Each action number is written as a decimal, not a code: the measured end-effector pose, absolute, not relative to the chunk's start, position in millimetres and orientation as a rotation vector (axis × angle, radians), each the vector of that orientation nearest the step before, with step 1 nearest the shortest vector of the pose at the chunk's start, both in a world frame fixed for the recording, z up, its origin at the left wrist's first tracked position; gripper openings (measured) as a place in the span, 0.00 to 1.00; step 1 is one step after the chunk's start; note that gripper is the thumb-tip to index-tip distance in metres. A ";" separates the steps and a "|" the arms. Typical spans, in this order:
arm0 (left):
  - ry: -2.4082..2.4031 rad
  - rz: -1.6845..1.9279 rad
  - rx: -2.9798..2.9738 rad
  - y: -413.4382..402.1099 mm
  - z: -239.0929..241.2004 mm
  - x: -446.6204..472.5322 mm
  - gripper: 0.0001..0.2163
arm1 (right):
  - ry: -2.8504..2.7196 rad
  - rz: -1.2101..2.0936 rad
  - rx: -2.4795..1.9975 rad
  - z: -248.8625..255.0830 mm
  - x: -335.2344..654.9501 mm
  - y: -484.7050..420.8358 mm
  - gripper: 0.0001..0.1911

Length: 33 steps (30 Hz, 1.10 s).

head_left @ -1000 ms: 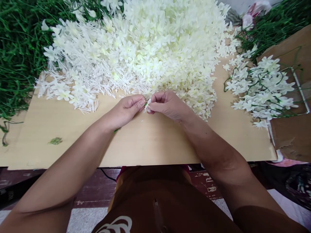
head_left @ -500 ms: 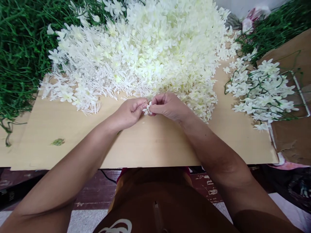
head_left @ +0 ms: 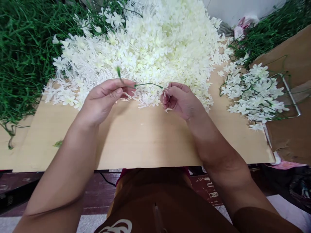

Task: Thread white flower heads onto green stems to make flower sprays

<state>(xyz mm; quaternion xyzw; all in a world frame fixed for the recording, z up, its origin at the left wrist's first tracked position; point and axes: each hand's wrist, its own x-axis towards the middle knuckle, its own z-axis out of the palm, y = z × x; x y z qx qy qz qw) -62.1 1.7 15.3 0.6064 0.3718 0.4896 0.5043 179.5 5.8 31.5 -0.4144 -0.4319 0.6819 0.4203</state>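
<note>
Far left: 1 mass of thin green stems [head_left: 21,58], wiry, tangled. 1 flat pale wood board [head_left: 145,142], smooth, no writing. Left hand [head_left: 102,100]: thumb + forefinger pressed together, pinching 1 green wire stem [head_left: 145,84] above the board's far edge. Behind: 1 large heap of white plastic blossoms [head_left: 150,48], star-shaped; qty uncountable. Right hand [head_left: 179,100]: fingers curled, pinching the stem's other end. Far right: 1 cluster of stemmed white flowers [head_left: 255,90] on brown cardboard [head_left: 291,136].
</note>
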 end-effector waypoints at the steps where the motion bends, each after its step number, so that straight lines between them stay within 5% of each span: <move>1: 0.858 1.218 1.471 1.9 14.7 -63.9 0.13 | -1.056 1.720 -1.033 31.7 180.6 6.6 0.12; 4: 0.794 1.328 1.540 1.3 12.9 -63.2 0.17 | -1.037 1.782 -1.035 31.6 179.3 6.3 0.10; 11: 0.884 1.394 1.585 -3.9 20.2 -64.8 0.03 | -1.124 1.897 -1.053 32.4 175.3 2.4 0.09; 16: 0.918 1.223 1.721 -8.9 23.1 -64.2 0.12 | -1.017 1.924 -1.028 30.1 176.3 4.4 0.10; 24: 0.998 1.442 1.655 -7.4 20.9 -68.2 0.08 | -1.183 1.950 -1.066 35.3 179.9 2.4 0.09; 33: 0.938 1.234 1.772 -14.4 25.3 -62.4 0.06 | -1.077 1.894 -1.101 35.2 182.0 5.7 0.11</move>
